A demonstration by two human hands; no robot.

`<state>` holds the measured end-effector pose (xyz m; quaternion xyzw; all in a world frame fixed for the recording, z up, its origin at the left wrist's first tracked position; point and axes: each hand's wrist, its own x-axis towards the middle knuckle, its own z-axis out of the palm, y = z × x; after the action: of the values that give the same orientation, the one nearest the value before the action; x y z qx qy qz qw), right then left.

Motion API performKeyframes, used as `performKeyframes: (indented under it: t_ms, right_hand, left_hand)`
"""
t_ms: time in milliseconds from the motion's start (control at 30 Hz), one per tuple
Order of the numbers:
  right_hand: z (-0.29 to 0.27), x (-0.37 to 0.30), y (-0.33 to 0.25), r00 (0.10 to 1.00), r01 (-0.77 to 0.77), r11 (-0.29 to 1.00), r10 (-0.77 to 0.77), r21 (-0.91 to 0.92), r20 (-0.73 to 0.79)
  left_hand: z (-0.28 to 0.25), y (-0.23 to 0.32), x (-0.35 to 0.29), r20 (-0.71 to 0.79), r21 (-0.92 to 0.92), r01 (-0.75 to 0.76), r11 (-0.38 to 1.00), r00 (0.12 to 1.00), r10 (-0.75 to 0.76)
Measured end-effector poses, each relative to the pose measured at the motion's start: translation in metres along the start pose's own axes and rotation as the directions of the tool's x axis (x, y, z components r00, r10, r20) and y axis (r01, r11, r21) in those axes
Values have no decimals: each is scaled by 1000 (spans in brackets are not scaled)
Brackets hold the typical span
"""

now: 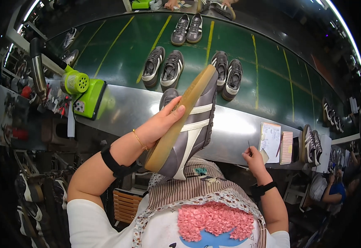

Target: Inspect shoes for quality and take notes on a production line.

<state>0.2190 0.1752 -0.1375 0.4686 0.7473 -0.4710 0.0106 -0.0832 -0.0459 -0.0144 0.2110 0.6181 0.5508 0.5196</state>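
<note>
My left hand [162, 122] grips a dark grey sneaker [197, 126] with white stripes and a gum-coloured sole. The sneaker is tilted on its side above the near edge of the metal bench, toe pointing up and away, its sole against my palm and thumb. My right hand [254, 160], apart from the sneaker and near the bench edge, is closed in a pinch on a thin dark pointed tool [249, 144]; its exact kind is too small to make out. Partly hidden behind the held sneaker, another grey sneaker [170, 96] stands on the bench.
Beyond the metal bench [122, 103] runs a green conveyor belt [122, 62] carrying several pairs of grey sneakers [173, 68]. A lime-green machine [90, 97] stands at left. Written sheets [270, 142] and more sneakers [308, 144] lie at right. Another person's hands [171, 4] show across the belt.
</note>
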Motion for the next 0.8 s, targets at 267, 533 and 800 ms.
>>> performKeyframes:
  t_ms: [267,533,800]
  right_hand:
    - [31,34,32,998,-18,964,34,-267,56]
    - [29,55,50,999,43,966,-40,-257,18]
    - [22,5,-44,986,163,987,-163,15,40]
  left_hand:
    - [8,-3,1,-100,-45,-53,998,994,48]
    - [19,0,-7,-155,-48,-96,994,984,87]
    - [44,2,-25,-208,-87,-116,989,973,96]
